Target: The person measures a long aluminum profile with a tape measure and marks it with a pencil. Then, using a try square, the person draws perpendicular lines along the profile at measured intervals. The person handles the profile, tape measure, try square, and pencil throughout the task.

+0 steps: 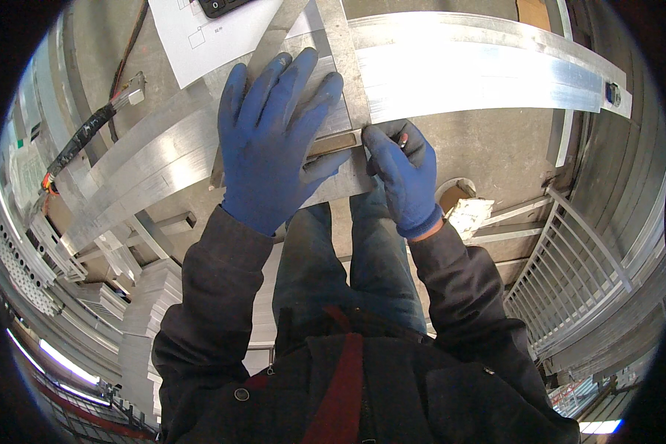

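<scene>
My left hand (270, 140), in a blue glove with dark worn fingertips, lies flat with fingers spread. It presses on a metal square (351, 70) and the aluminium bar beneath. The square's long blade runs away from me, and its thicker stock (337, 143) lies near the bar's near edge, beside my left thumb. My right hand (407, 174), gloved alike, is closed at the right end of that stock. Its fingers pinch a thin red-tipped stick (402, 139), mostly hidden. The wide, shiny aluminium bar (481, 74) stretches left and right under the square.
A printed drawing sheet (192, 44) lies beyond my left hand, with a black keyed device (218, 7) on it. To the left hangs a black-taped cable (81, 137) with a metal end. A barred metal frame (570, 259) stands right; stacked metal profiles (152, 303) stand lower left.
</scene>
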The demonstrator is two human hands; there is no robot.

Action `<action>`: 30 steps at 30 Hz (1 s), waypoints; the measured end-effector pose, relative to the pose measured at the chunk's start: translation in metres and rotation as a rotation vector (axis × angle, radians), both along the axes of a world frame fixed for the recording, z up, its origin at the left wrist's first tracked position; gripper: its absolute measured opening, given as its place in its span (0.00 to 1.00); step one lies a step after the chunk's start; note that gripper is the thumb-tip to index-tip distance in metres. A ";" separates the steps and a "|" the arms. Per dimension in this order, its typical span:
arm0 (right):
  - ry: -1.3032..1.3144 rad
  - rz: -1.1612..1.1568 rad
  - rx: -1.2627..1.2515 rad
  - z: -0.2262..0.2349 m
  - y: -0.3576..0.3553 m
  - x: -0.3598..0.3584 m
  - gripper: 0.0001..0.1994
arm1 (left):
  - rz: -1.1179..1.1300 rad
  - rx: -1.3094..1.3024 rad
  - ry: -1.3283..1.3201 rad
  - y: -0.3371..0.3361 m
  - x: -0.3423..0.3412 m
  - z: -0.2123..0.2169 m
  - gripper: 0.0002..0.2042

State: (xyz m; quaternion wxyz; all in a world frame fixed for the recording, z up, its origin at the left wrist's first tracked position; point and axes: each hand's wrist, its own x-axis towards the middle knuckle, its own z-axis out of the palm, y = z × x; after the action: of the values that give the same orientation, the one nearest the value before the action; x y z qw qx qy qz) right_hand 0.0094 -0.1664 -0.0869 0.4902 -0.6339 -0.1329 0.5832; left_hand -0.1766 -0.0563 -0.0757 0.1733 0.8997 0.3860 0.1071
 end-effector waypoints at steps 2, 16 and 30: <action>0.010 -0.008 0.001 0.001 0.000 0.000 0.07 | 0.003 0.005 0.007 0.000 0.000 0.001 0.44; 0.003 0.037 -0.064 0.007 0.001 0.005 0.07 | 0.014 0.018 0.019 0.002 0.004 0.006 0.43; -0.728 0.286 0.218 0.076 0.046 0.051 0.23 | 0.053 -0.091 -0.031 0.007 0.009 0.021 0.44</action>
State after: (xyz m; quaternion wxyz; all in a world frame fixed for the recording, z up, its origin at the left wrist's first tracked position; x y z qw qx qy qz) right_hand 0.0607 -0.1200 -0.0108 0.3894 -0.7185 -0.4455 0.3655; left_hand -0.1674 -0.0492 -0.0548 0.2169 0.8786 0.4117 0.1078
